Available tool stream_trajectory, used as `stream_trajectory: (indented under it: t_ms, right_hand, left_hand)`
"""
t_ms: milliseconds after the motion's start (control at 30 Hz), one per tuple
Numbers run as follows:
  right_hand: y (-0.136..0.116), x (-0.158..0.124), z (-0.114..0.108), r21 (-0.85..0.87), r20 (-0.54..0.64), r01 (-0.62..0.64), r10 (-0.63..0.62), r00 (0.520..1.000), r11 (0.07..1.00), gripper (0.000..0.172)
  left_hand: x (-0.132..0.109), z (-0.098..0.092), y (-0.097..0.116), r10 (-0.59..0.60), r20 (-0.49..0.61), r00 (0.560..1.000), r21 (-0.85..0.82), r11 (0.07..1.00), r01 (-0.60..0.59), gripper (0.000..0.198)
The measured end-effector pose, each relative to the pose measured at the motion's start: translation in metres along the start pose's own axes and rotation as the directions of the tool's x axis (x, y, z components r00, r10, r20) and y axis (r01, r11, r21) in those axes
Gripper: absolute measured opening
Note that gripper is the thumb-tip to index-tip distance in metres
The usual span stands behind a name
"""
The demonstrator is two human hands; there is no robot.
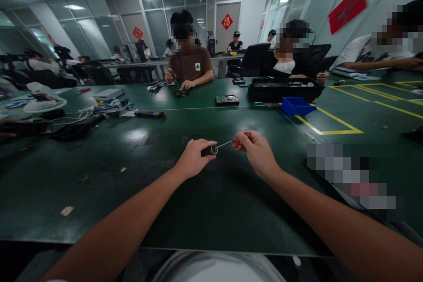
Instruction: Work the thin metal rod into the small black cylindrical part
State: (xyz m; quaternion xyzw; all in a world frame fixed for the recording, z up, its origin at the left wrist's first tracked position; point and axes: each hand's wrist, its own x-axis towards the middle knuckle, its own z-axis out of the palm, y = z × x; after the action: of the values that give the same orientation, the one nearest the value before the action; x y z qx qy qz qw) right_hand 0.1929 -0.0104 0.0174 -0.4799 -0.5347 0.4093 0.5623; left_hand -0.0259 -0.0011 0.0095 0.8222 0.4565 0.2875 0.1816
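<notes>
Above the green table (132,211), my left hand (194,157) is closed around a short black cylinder (209,150), whose round, light-rimmed end faces right. My right hand (256,150) pinches the reddish end of a thin screwdriver (224,144) between thumb and fingers. Its slim metal shaft slants down to the left, and the tip meets the cylinder's round end. Whether the tip sits inside or only touches the rim, I cannot tell. My fingers hide part of the cylinder and most of the screwdriver's handle.
A black electric screwdriver (150,114), a hard drive (227,100), a blue bin (297,105) and a long black tray (286,90) lie ahead. Cables (79,113) and a white fan (44,102) are at left. Across the table a person (190,64) handles a circuit board.
</notes>
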Motion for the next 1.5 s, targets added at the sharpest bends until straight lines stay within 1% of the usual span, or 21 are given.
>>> stream_trajectory:
  t_ms: [100,167,233,333,400,467,567,600,667,767,867,967,1033,1133,1233,1300,1400,1500]
  right_hand:
    - [-0.008,-0.003,-0.003,-0.178,0.005,0.042,-0.042,0.999,0.983,0.036]
    - [-0.011,-0.004,-0.003,-0.263,0.018,0.047,-0.043,0.999,0.964,0.035]
    - [-0.012,-0.004,-0.003,-0.279,0.046,0.054,-0.043,0.998,0.959,0.030]
    - [-0.008,-0.003,-0.002,-0.221,0.091,0.079,-0.060,0.994,0.972,0.016]
    - [-0.005,-0.002,-0.002,-0.208,0.117,0.079,-0.055,0.992,0.975,0.012]
    - [-0.004,-0.001,-0.002,-0.230,0.138,0.066,-0.035,0.990,0.971,0.018]
    - [-0.002,-0.001,-0.002,-0.307,0.130,0.045,-0.005,0.991,0.951,0.038]
    - [-0.002,-0.001,-0.001,-0.329,0.120,0.043,-0.004,0.993,0.943,0.040]
    - [-0.002,-0.002,0.000,-0.339,0.110,0.054,-0.017,0.994,0.939,0.036]
    - [-0.001,-0.003,0.000,-0.309,0.124,0.102,-0.066,0.990,0.946,0.024]
    - [0.000,-0.004,0.000,-0.299,0.147,0.119,-0.077,0.986,0.947,0.019]
    - [-0.001,-0.005,-0.001,-0.285,0.177,0.076,-0.026,0.984,0.955,0.023]
    - [-0.001,-0.005,0.000,-0.269,0.167,0.052,-0.006,0.986,0.962,0.025]
    - [0.001,-0.004,0.001,-0.209,0.108,0.049,-0.026,0.994,0.977,0.018]
    - [0.002,-0.002,0.002,-0.122,0.109,0.040,-0.027,0.994,0.992,0.023]
    - [0.002,0.001,0.002,-0.021,0.102,-0.011,0.013,0.995,1.000,0.028]
    - [0.003,0.004,0.000,0.169,0.071,-0.124,0.114,0.991,0.978,0.034]
    - [0.006,0.006,-0.002,0.249,0.142,-0.235,0.205,0.969,0.940,0.034]
  left_hand:
    - [0.000,0.000,-0.002,0.007,-0.006,1.000,0.007,1.000,-0.007,0.040]
    - [0.000,0.000,-0.003,0.013,-0.002,1.000,0.014,1.000,-0.013,0.040]
    - [0.000,0.001,-0.005,0.013,0.002,1.000,0.022,1.000,-0.013,0.040]
    - [0.000,0.002,-0.006,0.010,0.003,1.000,0.020,1.000,-0.010,0.040]
    - [0.001,0.002,-0.007,0.008,0.005,1.000,0.011,1.000,-0.008,0.039]
    - [0.001,0.001,-0.007,-0.005,-0.001,1.000,0.011,1.000,0.005,0.039]
    - [0.001,0.000,-0.007,-0.028,-0.014,1.000,0.017,0.999,0.028,0.041]
    - [0.001,0.000,-0.007,-0.028,-0.013,1.000,0.019,0.999,0.028,0.041]
    - [0.001,0.000,-0.008,-0.020,0.004,1.000,0.025,0.999,0.020,0.040]
    - [0.001,0.000,-0.008,-0.018,0.033,0.999,0.041,0.999,0.017,0.041]
    - [0.000,0.001,-0.010,-0.021,0.028,0.999,0.045,0.999,0.020,0.041]
    - [0.001,0.001,-0.011,-0.016,0.025,1.000,0.043,0.999,0.015,0.040]
    - [0.001,0.001,-0.011,-0.017,0.026,1.000,0.042,0.999,0.016,0.040]
    - [0.001,0.000,-0.009,-0.026,0.008,1.000,0.040,0.999,0.025,0.040]
    - [0.002,-0.001,-0.008,-0.039,-0.021,0.999,0.010,0.999,0.039,0.041]
    - [0.002,-0.002,-0.008,-0.021,-0.042,0.999,-0.036,0.999,0.020,0.043]
    - [0.002,-0.003,-0.007,0.051,-0.066,0.996,-0.088,0.994,-0.057,0.044]
    - [0.002,-0.004,-0.006,0.093,-0.076,0.993,-0.077,0.992,-0.099,0.044]
